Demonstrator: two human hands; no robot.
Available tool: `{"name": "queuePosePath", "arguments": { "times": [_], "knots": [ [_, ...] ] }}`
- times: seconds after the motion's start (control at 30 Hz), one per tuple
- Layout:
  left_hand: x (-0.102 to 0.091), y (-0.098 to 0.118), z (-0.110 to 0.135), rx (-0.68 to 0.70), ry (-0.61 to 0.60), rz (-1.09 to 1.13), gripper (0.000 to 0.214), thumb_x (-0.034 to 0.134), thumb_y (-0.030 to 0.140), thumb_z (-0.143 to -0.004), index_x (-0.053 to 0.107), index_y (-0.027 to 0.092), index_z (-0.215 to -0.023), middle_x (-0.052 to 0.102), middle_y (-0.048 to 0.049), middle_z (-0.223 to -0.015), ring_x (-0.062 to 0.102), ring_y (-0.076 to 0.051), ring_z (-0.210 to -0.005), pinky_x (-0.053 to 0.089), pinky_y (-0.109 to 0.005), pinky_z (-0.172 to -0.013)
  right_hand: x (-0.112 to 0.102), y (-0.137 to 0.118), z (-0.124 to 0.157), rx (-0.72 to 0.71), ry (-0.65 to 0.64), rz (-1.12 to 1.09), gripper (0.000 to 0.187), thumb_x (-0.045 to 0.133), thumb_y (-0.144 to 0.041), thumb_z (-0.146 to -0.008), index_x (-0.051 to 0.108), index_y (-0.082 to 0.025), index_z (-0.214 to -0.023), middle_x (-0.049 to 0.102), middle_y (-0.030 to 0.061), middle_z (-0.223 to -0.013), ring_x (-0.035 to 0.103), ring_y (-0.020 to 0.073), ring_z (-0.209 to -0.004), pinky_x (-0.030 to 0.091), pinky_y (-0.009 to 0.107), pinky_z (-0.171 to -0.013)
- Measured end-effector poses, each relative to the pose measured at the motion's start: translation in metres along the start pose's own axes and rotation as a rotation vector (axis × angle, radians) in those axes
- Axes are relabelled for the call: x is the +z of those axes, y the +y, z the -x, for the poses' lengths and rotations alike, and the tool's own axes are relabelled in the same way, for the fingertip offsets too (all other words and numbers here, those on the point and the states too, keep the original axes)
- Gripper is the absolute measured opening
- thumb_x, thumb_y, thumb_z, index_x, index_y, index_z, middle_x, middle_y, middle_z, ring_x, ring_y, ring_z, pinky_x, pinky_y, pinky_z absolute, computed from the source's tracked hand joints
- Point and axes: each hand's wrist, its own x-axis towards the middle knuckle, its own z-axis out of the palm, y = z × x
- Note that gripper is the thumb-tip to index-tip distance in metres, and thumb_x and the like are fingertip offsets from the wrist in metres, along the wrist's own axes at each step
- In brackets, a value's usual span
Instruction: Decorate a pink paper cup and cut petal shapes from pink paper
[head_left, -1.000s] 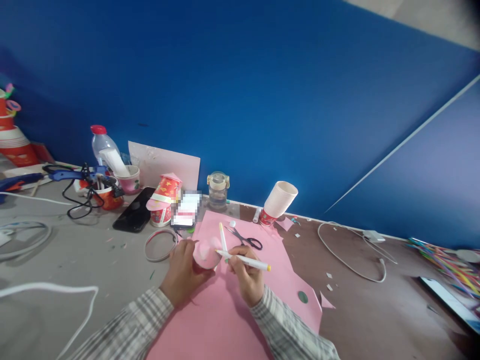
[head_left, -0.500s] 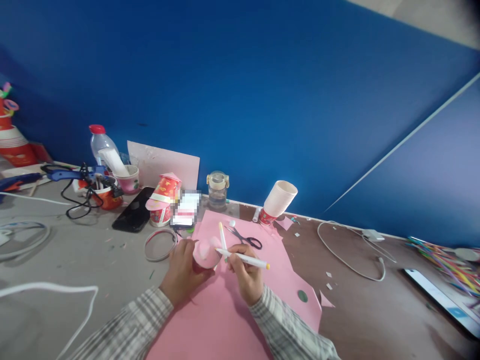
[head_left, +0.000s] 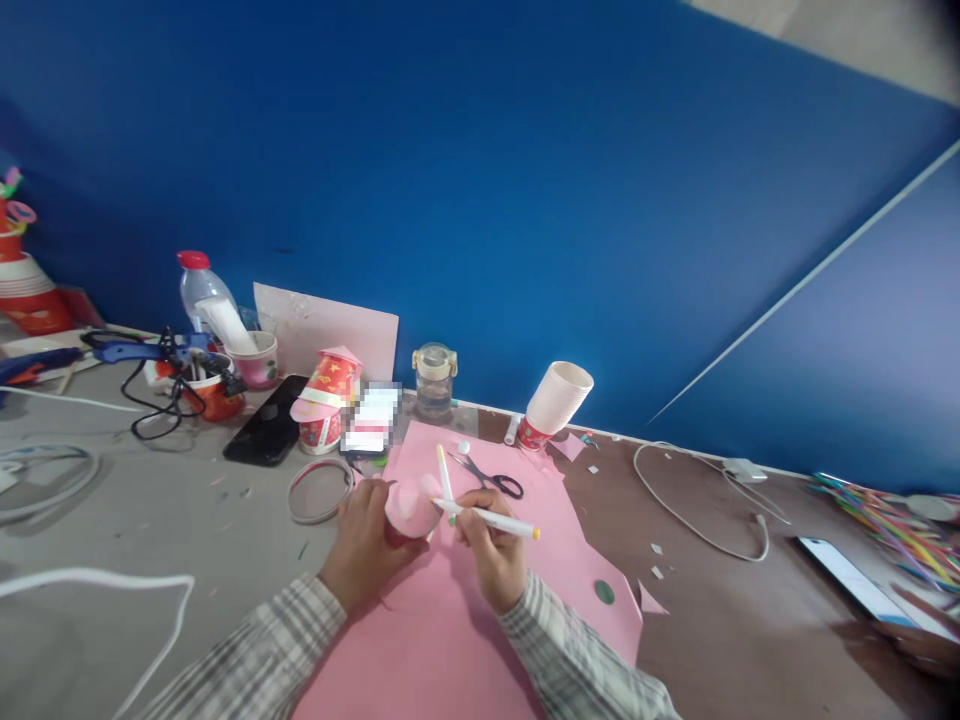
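Note:
My left hand (head_left: 369, 540) is closed around a small pink rounded piece (head_left: 409, 508) with paler patches, perhaps a paper-covered cup; its lower part is hidden by my fingers. Pinched in my right hand (head_left: 493, 550) is a white marker (head_left: 504, 521) with a yellow end, its tip at the right edge of the pink piece. A second white marker (head_left: 444, 472) with a yellow end lies just behind. Under both hands spreads a large sheet of pink paper (head_left: 442, 640). Black-handled scissors (head_left: 506, 486) rest on the sheet beyond my right hand.
A stack of paper cups (head_left: 559, 400) leans at the back, right of a lidded jar (head_left: 434, 380). Left stand a decorated red cup figure (head_left: 327, 395), a tape ring (head_left: 321, 490) and a black phone (head_left: 266, 422). Another person's hand (head_left: 926, 640) is at a phone (head_left: 847, 580) on the right.
Another person's hand has come in at the right edge onto the phone, which has shifted slightly left. My own hands, the marker and the pink piece look almost unmoved.

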Motion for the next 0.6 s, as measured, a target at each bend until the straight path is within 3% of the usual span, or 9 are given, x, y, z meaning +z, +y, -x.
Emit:
{"name": "queuePosePath", "arguments": {
  "times": [0.6],
  "knots": [
    [-0.0003, -0.0009, -0.0004, 0.012, -0.001, 0.000, 0.062, 0.070, 0.052, -0.040, 0.049, 0.025, -0.091, 0.054, -0.0016, -0.084, 0.055, -0.028, -0.082, 0.047, -0.043, -0.068, 0.0017, 0.0032, 0.0010, -0.001, 0.013, -0.003, 0.015, 0.058, -0.033, -0.074, 0.062, -0.019, -0.075, 0.057, -0.0044, -0.049, 0.050, 0.0107, -0.041, 0.042, 0.020, -0.042]
  ]
}}
